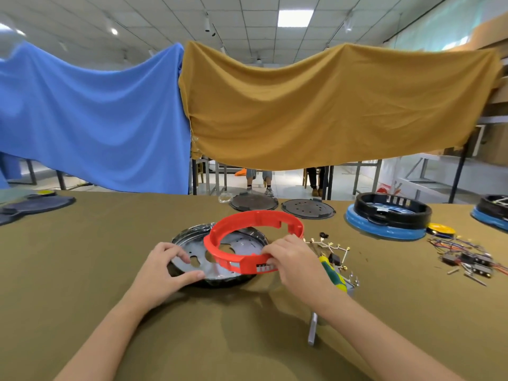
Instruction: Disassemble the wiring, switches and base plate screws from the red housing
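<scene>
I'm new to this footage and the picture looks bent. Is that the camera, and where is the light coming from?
Head view: the wide lens bows the table edge and cloths; ceiling panel lights from above, arms casting soft shadows; red housing sharp, base plate shows glare.

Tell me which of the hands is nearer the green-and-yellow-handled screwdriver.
Right. The right hand, gripping the red ring housing, lies just left of the screwdriver; the left hand holds the metal base plate farther left.
</scene>
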`<state>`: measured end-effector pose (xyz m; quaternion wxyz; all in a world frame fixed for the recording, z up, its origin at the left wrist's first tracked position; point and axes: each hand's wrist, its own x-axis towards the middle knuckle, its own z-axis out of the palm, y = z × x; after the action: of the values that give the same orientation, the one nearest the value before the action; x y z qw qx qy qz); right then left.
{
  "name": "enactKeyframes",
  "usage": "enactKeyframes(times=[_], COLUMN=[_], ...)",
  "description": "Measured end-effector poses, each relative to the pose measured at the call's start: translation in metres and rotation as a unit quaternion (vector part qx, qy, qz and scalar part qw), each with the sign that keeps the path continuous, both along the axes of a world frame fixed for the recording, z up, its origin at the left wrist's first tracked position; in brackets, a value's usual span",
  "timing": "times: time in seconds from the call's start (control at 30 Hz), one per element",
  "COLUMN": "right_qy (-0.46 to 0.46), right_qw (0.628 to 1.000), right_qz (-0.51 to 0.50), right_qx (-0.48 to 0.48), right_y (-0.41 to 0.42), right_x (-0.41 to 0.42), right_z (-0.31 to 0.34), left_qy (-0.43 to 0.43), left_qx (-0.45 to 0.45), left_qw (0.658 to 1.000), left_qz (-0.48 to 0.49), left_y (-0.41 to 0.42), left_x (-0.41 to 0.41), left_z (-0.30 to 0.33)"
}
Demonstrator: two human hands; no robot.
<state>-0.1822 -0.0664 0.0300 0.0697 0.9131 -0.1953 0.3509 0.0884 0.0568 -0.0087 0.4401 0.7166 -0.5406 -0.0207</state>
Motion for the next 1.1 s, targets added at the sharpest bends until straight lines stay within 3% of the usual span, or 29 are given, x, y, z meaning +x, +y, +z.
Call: enactKeyframes(times=[0.07, 0.2, 0.3, 0.47, 0.6, 0.8, 1.1], right_qy=[0.026, -0.044, -0.046, 0.008, -0.038, -0.077, -0.047], right_qw=[0.999, 0.998, 0.997, 0.995, 0.985, 0.972, 0.968], right_qz=[0.013, -0.021, -0.052, -0.034, -0.043, -0.053, -0.08], right_qx=[0.033, 0.041, 0.037, 0.098, 0.16, 0.216, 0.234], right_y=[-0.001, 0.005, 0.02, 0.045, 0.045, 0.048, 0.044], right_x=[0.001, -0.014, -0.029, -0.041, -0.044, -0.049, -0.045], right_z=[0.0, 0.0, -0.015, -0.044, -0.043, -0.038, -0.039], left_qy=[0.031, 0.049, 0.05, 0.015, -0.044, -0.063, -0.104], left_qx=[0.0, 0.012, 0.023, 0.029, 0.062, 0.168, 0.123], left_qw=[0.999, 0.999, 0.998, 0.999, 0.997, 0.984, 0.985], left_qz=[-0.006, -0.005, 0.011, 0.011, 0.007, -0.01, 0.064], left_y=[0.001, 0.002, 0.001, 0.004, 0.009, 0.019, 0.026], left_x=[0.001, 0.002, 0.002, -0.007, -0.017, -0.037, -0.057], left_z=[0.0, -0.001, -0.002, 0.001, 0.001, -0.007, -0.015])
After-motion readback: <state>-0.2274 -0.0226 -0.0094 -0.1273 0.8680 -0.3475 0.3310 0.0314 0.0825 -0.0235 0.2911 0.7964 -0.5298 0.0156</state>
